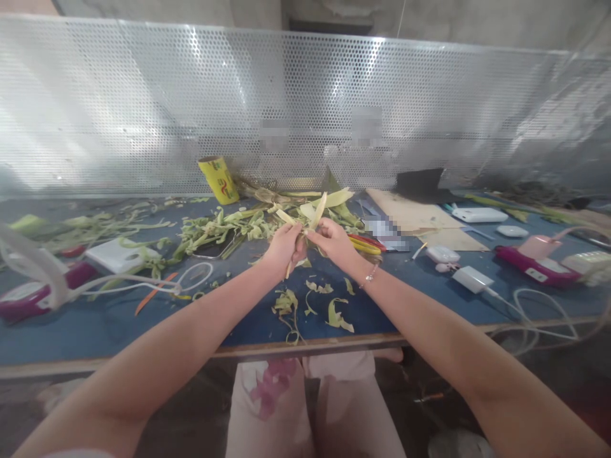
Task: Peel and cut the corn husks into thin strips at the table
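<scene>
Both of my hands meet above the middle of the blue worktable (pixel 95 324). My left hand (pixel 285 247) and my right hand (pixel 333 242) are closed on a bundle of pale green leaf strips (pixel 315 210) that fans upward between them. A thin strip hangs down from my left hand. Torn leaf scraps (pixel 312 305) lie on the table just below my hands. A bracelet sits on my right wrist.
A heap of green leaf strips (pixel 224 226) spreads behind my hands. A yellow roll (pixel 218 180) leans at the perforated metal back wall. Red-handled scissors (pixel 365 243), white chargers and cables (pixel 470 278), pink devices (pixel 534 261) and a board (pixel 415 219) lie around.
</scene>
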